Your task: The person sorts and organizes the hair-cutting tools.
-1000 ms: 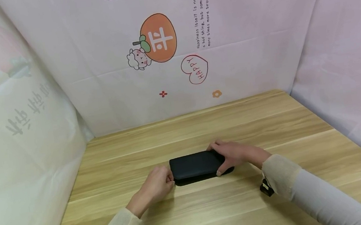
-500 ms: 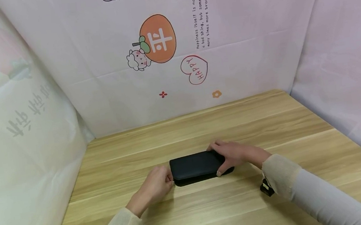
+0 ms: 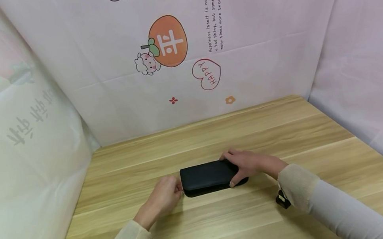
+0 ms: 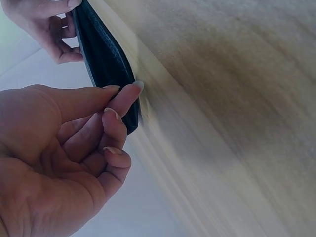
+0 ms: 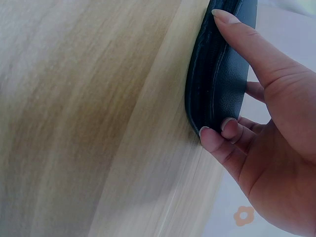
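Note:
A black, leather-like zip wallet point(image 3: 203, 176) lies flat on the wooden table, its zipped edge running along the near side. At its left end, my left hand point(image 3: 166, 193) pinches a small zipper pull between thumb and index finger. In the left wrist view the left hand's point(image 4: 64, 143) other fingers are curled, and the pull itself is mostly covered by the fingertips. My right hand point(image 3: 245, 164) grips the wallet's right end, thumb on the near edge and fingers over the far edge. The right wrist view shows the zipper seam of the wallet point(image 5: 222, 74) below the thumb.
The wood-grain table point(image 3: 212, 228) reaches back to a printed white sheet point(image 3: 118, 104). More sheets hang at the left and right sides. Dark straps show at both wrists, below the rolled sleeves.
The left hand has shifted very slightly left, and a small dark bit now shows between its fingertips and the wallet's corner. The right hand and wallet stay in place.

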{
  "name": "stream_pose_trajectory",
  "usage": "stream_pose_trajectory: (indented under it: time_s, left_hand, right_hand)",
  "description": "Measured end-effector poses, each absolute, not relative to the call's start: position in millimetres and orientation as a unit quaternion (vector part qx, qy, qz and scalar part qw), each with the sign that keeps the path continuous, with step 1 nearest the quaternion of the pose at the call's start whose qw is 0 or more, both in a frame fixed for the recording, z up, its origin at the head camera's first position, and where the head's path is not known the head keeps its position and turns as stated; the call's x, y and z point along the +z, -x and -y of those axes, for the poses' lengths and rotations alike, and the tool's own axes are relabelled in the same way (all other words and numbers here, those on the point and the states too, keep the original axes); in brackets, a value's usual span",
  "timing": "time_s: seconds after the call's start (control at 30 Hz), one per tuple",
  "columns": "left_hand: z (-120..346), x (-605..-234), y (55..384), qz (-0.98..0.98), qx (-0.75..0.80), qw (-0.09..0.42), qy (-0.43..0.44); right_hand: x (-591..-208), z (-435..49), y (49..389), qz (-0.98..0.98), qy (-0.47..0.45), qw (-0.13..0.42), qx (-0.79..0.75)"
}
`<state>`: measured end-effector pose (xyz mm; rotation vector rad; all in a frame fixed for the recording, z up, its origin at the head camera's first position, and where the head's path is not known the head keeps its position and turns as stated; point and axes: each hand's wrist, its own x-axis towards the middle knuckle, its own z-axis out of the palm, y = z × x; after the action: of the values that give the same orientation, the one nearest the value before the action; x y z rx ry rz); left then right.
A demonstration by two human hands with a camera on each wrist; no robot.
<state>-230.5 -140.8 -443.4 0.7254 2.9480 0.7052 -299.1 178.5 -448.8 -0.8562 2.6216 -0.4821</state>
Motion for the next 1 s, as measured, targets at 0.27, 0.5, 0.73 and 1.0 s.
stream_pose_trajectory:
  time_s: [0.27,0.5,0.73,1.0]
  left_hand:
    - [141.8,-444.4,231.9,-0.944,0.22,-0.007,-0.246]
    - [141.9,-445.8,232.1,-0.944,0.221,-0.011,-0.246]
    - [143.2,-445.4,233.3,-0.945,0.23,-0.006,-0.235]
    - [143.6,-445.5,234.4,-0.945,0.233,-0.001,-0.23]
  right_hand:
    - [-448.3,-179.0,299.1,-0.922,0.302,0.171,-0.17]
    - [-446.8,-178.7,298.0,-0.92,0.306,0.171,-0.173]
    - [-444.0,-177.9,297.0,-0.92,0.305,0.175,-0.175]
    - [-444.5,-177.7,296.3,-0.92,0.303,0.178,-0.171]
